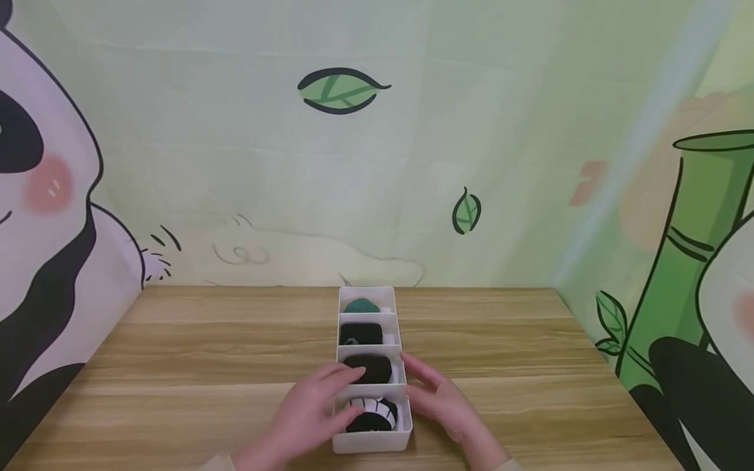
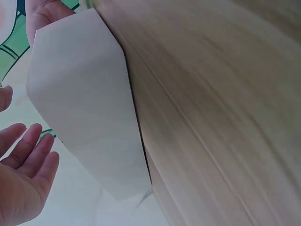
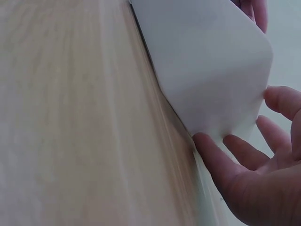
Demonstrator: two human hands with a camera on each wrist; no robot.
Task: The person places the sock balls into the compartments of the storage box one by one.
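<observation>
A long white divided box [image 1: 370, 444] stands lengthwise on the table, with a soft rolled bundle in each compartment. Nearest is a black-and-white bundle [image 1: 371, 422]; behind it sit a black bundle [image 1: 377, 369], another dark bundle [image 1: 361, 333] and a teal bundle [image 1: 361, 305]. My left hand [image 1: 309, 409] reaches over the box's left rim, fingers loosely spread above the two nearest compartments; in the left wrist view its fingers [image 2: 44, 165] curve gently beside the wall. Against the right wall, my right hand [image 1: 442, 399] rests its fingertips [image 3: 201, 139], thumb near the rim.
The wood-grain table [image 1: 501, 340] extends on both sides of the box. Behind it hangs a pale green backdrop [image 1: 235, 163] printed with leaves, pandas and bamboo. The box's far end lies close to the table's back edge.
</observation>
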